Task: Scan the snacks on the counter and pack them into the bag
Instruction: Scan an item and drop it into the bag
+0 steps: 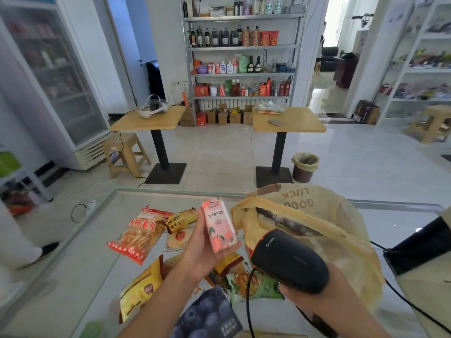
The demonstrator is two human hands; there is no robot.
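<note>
The left hand [205, 250] was closed around a pink juice carton [219, 225], holding it upright above the glass table [73, 276], fingers wrapped behind it and the thumb along its lower right edge. The right hand [296, 292] gripped the handle of a black barcode scanner [289, 259], whose head pointed up and left, just beside the carton's lower corner. A black cable [249, 301] ran from the scanner down toward the near edge.

Just right of the carton stood a yellow plastic bag [341, 240], mouth open, printed "GOOD LUCK" on its far side, with dark items showing inside.

Snacks lay on the table around the left forearm: a red packet of fries [139, 235], a yellow biscuit roll [181, 219], a round cake in clear wrap [178, 239], a yellow packet [140, 289], a green packet [253, 284] and a dark blueberry packet [210, 313] nearest the person.
</note>
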